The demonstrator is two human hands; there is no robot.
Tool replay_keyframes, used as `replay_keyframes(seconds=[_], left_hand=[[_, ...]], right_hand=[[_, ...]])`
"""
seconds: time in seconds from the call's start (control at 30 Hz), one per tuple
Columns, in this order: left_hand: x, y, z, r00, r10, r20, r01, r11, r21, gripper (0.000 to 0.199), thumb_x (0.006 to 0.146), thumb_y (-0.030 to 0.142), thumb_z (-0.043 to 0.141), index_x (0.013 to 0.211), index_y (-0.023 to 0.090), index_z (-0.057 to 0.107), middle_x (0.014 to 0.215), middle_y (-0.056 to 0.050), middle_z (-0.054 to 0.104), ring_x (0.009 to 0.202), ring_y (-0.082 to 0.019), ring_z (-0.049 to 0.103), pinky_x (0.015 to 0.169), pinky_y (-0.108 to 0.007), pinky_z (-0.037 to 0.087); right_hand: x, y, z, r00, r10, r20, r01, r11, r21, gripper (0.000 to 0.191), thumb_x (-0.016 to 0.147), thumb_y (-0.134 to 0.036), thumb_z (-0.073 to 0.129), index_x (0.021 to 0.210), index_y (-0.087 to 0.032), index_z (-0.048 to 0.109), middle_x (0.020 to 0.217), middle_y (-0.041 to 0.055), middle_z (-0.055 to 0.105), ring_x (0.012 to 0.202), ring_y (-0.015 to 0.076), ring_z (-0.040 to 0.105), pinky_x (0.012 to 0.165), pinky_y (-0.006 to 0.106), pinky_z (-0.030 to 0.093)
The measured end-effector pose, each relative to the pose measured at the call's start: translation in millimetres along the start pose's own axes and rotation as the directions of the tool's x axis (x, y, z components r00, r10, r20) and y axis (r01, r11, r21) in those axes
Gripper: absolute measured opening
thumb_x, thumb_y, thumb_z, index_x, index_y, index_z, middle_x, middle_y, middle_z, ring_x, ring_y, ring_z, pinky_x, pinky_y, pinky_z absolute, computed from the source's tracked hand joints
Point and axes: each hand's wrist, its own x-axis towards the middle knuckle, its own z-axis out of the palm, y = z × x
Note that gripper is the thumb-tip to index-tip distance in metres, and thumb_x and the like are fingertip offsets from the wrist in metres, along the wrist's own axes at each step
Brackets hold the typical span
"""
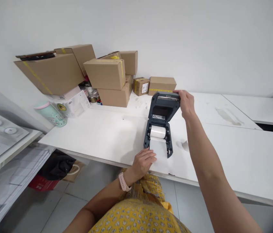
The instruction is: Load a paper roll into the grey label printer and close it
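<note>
A dark label printer [146,139] stands on the white table with its lid [164,106] raised. A white roll of label paper [158,132] sits inside it. From the roll a strip of label paper [159,150] runs out over the front towards me. My left hand [144,161] is at the printer's front left corner, its fingers closed together on the strip's left edge; its thumb is mostly hidden. At the lid's upper right corner, my right hand [186,102] grips the lid and holds it up.
Several cardboard boxes [104,72] are stacked at the back left, with two smaller ones [162,84] by the wall. A mint green tumbler [54,115] stands beside a white box [74,105]. A small white scrap [185,145] lies right of the printer. The table's front edge [117,163] is close to me.
</note>
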Motion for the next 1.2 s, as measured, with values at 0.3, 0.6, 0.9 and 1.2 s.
replay_keyframes(seconds=[0.3,0.6,0.9,1.2], left_hand=[[-29.9,-6.8,25.6,0.984,0.003,-0.176,0.033,0.979,0.199,0.016,0.091,0.019,0.059,0.099,0.028,0.07,0.118,-0.006,0.067,0.123,-0.024,0.05,0.105,-0.053,0.045],[-26.3,-21.7,26.0,0.985,0.102,-0.137,-0.08,0.984,0.156,0.017,0.092,0.023,0.056,0.102,0.029,0.069,0.124,-0.004,0.065,0.137,-0.021,0.043,0.111,-0.049,0.041],[7.6,-43.0,16.4,0.987,0.092,0.131,-0.11,0.985,0.136,0.049,0.1,0.032,0.034,0.147,0.016,0.036,0.146,-0.014,0.048,0.15,-0.027,0.019,0.121,-0.055,0.021],[-1.5,-41.3,36.0,0.999,0.027,0.019,-0.03,0.989,0.147,0.049,0.099,0.039,0.035,0.142,0.018,0.043,0.134,-0.012,0.058,0.145,-0.027,0.03,0.119,-0.056,0.025]], right_hand=[[-200.5,7.8,-8.8,0.935,-0.349,0.065,0.354,0.906,-0.233,0.032,0.096,-0.024,0.044,0.119,-0.026,0.066,0.129,0.0082,0.063,0.128,0.026,0.053,0.108,0.053,0.041],[-248.9,45.6,-4.5,0.935,-0.348,0.07,0.354,0.926,-0.131,0.043,0.1,-0.024,0.031,0.131,-0.024,0.06,0.134,0.0087,0.062,0.135,0.0276,0.047,0.109,0.06,0.038],[-257.0,57.1,-0.5,0.94,-0.34,0.031,0.34,0.928,-0.151,0.045,0.098,-0.023,0.03,0.129,-0.025,0.062,0.131,0.0077,0.064,0.132,0.029,0.051,0.108,0.061,0.039],[-260.7,69.5,8.0,0.938,-0.343,-0.058,0.332,0.933,-0.139,0.046,0.096,-0.022,0.031,0.125,-0.027,0.066,0.125,0.006,0.068,0.128,0.0322,0.055,0.106,0.064,0.04]])
